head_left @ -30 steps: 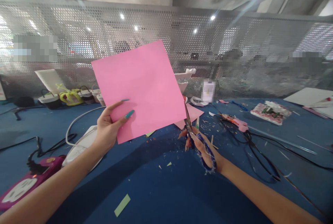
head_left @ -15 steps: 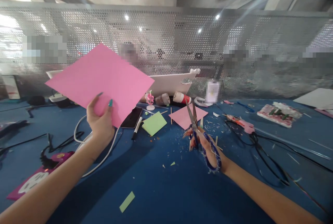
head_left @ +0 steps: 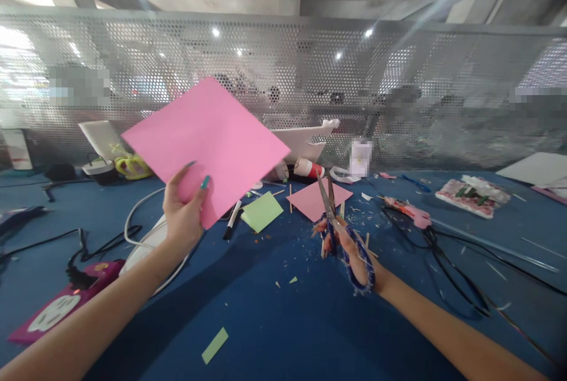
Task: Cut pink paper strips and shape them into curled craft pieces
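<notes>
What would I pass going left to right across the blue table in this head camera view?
Magenta gadget → left hand holding the pink sheet → black marker → green paper → right hand with scissors → pink glue gun → white board

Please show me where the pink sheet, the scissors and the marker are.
pink sheet (head_left: pixel 208 139): head view, middle of the raised sheet.
scissors (head_left: pixel 328 207): head view, on the blades, near the pivot.
marker (head_left: pixel 233 218): head view, middle of its body.
</notes>
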The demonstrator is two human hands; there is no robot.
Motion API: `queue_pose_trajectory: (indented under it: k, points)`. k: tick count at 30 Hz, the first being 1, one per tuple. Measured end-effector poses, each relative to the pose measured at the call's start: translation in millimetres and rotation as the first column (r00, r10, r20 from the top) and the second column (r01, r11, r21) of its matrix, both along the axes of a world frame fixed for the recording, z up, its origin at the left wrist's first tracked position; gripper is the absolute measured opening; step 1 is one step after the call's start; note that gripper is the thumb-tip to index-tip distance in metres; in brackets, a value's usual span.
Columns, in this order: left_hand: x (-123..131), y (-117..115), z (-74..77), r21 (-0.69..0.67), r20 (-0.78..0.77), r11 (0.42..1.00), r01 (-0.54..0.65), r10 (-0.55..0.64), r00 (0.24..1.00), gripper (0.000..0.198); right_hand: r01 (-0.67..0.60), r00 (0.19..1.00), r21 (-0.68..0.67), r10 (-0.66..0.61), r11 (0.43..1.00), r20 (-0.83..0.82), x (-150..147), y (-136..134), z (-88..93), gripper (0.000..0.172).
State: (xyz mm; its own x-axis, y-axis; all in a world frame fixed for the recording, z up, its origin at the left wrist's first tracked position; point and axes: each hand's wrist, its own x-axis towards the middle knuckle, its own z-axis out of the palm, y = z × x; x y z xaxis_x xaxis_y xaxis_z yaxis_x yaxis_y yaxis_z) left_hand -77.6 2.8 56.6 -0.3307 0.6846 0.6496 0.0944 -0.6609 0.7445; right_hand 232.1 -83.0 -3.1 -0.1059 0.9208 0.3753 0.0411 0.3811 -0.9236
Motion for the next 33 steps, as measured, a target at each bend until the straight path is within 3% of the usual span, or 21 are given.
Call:
queue_pose_trajectory:
  k: [5,12,23,33]
  points:
    - [17.5,-22.3,7.4,-0.047,-0.050,0.991,0.124,-0.127,0.991,0.054,-0.023,1.000,0.004,0.023,1.000,0.017,-4.1,-5.5,12.4,0.051]
    - [16.2,-23.8,12.1,-0.066,-0.069,0.979,0.192,-0.196,0.978,0.053,0.028,0.997,-0.001,-0.027,1.000,0.076,-8.6,-12.2,27.3,0.055]
    - [14.8,-21.6,13.2,-0.087,-0.119,0.987,0.136,-0.146,0.982,0.055,0.047,0.995,0.042,-0.050,0.998,0.084,-6.2,-9.6,16.9,0.035]
    - [12.5,-18.0,10.2,-0.085,-0.155,0.987,0.134,-0.146,0.977,0.055,0.040,0.994,0.044,-0.044,0.998,0.096,-9.9,-13.9,26.4,0.043]
